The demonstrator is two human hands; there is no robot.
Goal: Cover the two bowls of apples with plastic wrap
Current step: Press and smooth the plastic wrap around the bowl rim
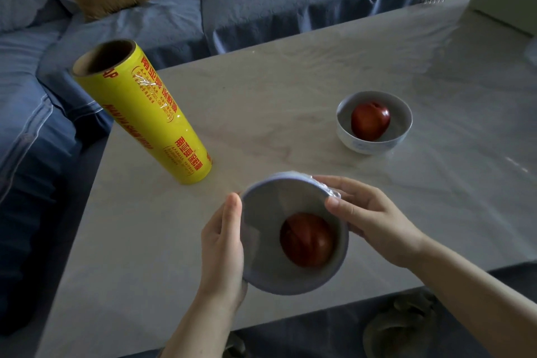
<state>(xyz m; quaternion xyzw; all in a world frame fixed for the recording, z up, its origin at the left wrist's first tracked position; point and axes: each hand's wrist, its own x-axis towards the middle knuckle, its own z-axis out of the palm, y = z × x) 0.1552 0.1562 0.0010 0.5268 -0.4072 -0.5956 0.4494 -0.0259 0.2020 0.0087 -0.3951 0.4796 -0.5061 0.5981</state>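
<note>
You cradled the tilted near bowl (261, 229) at the table's (290, 81) 6 o'clock, left hand (223, 244) and right hand (374, 218) curled round its rim (film bunched under the right thumb), where more tilt could have rolled the apple (306, 240) into the wrap and torn it.

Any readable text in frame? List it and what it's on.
"AP": red, top of the plastic wrap roll; word's start out of view.
"保鲜膜": large red, twice down the roll; characters before it unclear.
Red Latin line and small print on the roll: too blurred.
Nothing else carries text.
</note>
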